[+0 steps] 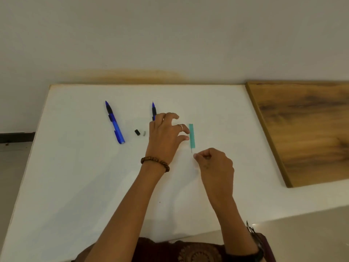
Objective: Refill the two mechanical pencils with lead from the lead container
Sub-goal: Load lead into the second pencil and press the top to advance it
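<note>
Two blue mechanical pencils lie on the white table (75, 176). The left pencil (114, 122) lies free, tip away from me. The second pencil (154, 109) is partly hidden under my left hand (164, 137). A teal lead container (191, 136) lies flat to the right, with a thin dark lead (191, 150) sticking out of its near end. My left hand's fingertips rest against the container's left side, fingers spread. My right hand (213, 163) is pinched just below the lead's end; whether it touches the lead I cannot tell. A small black cap (137, 132) and a grey eraser piece (144, 133) lie between the pencils.
A wooden board (306, 129) lies on the table at the right. A pale wall rises behind the table's far edge. The table's left edge drops to a floor with a dark skirting strip (17, 136).
</note>
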